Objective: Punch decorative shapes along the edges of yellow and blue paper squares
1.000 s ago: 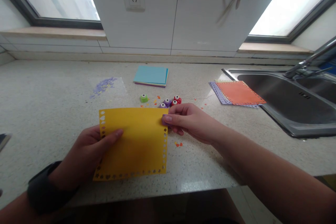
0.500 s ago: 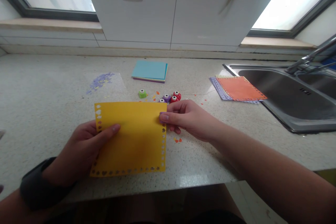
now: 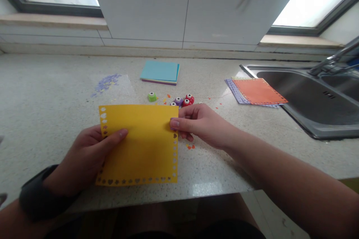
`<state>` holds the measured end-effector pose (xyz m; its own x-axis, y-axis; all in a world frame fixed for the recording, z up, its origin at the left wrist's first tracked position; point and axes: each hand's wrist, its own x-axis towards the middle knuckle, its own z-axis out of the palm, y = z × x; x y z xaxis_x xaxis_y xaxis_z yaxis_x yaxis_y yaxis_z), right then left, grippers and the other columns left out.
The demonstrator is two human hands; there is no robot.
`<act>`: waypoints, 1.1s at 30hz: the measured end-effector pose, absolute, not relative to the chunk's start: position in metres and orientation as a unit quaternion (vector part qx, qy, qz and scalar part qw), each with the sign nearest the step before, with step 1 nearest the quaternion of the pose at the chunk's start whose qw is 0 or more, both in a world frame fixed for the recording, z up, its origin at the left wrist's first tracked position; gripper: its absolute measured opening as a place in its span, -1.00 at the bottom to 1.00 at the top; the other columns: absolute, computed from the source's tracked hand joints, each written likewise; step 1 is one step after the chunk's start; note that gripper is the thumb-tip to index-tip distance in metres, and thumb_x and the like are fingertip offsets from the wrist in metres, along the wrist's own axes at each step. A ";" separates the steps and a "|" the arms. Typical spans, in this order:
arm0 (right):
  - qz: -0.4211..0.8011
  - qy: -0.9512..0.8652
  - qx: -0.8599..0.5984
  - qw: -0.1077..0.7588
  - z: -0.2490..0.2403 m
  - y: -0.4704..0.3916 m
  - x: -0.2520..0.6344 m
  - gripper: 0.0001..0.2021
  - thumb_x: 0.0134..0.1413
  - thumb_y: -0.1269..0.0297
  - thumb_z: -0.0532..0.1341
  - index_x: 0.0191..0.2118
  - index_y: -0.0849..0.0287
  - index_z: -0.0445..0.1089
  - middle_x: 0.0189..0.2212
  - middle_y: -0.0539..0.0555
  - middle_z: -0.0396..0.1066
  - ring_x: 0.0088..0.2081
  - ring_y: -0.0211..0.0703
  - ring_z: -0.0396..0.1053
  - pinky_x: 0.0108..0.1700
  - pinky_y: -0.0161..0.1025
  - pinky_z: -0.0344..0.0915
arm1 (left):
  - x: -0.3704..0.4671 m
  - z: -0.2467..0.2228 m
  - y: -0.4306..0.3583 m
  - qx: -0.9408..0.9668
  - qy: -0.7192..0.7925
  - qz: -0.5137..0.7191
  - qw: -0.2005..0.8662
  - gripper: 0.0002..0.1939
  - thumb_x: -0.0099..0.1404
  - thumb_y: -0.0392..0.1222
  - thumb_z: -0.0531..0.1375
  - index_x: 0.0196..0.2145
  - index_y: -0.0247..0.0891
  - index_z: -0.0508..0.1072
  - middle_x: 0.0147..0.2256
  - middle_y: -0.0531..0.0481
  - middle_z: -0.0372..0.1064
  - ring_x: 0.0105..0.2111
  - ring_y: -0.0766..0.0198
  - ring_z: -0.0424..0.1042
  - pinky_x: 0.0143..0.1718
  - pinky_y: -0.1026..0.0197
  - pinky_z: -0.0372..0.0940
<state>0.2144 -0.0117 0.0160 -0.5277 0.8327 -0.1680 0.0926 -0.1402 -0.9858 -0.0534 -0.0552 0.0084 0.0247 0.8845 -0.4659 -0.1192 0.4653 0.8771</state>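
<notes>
Left hand (image 3: 91, 151) gripped the yellow sheet (image 3: 143, 153) at its nine o'clock edge. Right hand (image 3: 200, 123) grasped a purple punch (image 3: 171, 120) at two o'clock.

The sheet (image 3: 143, 149) is deep yellow, with a pattern of cut-out hearts, stars and flowers along its 9, 6 and 3 o'clock edges. At its 2 o'clock edge shows a purple punch (image 3: 172, 120). From the sheet: black wristband (image 3: 39, 194), 8 o'clock; mauve-and-yellow confetti (image 3: 106, 84), 11; light-blue paper (image 3: 159, 70), just past 12; green stamp (image 3: 152, 97) with a white top, likewise; red stamps (image 3: 187, 102), between 1 and 2; orange paper (image 3: 259, 91), hole-bordered, over purple, 2. The worktop (image 3: 56, 101) is pale, dark-speckled.
</notes>
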 end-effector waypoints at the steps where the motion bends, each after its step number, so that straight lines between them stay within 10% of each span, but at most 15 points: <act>1: 0.644 -0.590 -0.394 0.286 0.016 -0.012 0.215 -0.60 0.07 -0.04 0.40 -0.47 0.19 0.37 -0.60 -0.03 0.37 -0.59 -0.34 0.23 -0.56 -0.33 0.13 | -0.053 0.008 -0.055 0.333 0.574 0.398 0.633 -0.57 0.08 -0.27 0.44 -0.06 -0.28 0.57 -0.21 -0.12 0.68 -0.30 -0.02 0.67 -0.37 0.14 0.57; 33: 0.629 -0.613 -0.389 0.278 0.017 -0.012 0.215 -0.58 0.05 -0.04 0.40 -0.52 0.16 0.30 -0.62 -0.05 0.32 -0.59 -0.34 0.19 -0.55 -0.31 0.09 | -0.054 0.007 -0.055 0.332 0.580 0.403 0.625 -0.59 0.04 -0.25 0.46 -0.11 -0.25 0.59 -0.20 -0.10 0.68 -0.28 -0.02 0.66 -0.37 0.14 0.58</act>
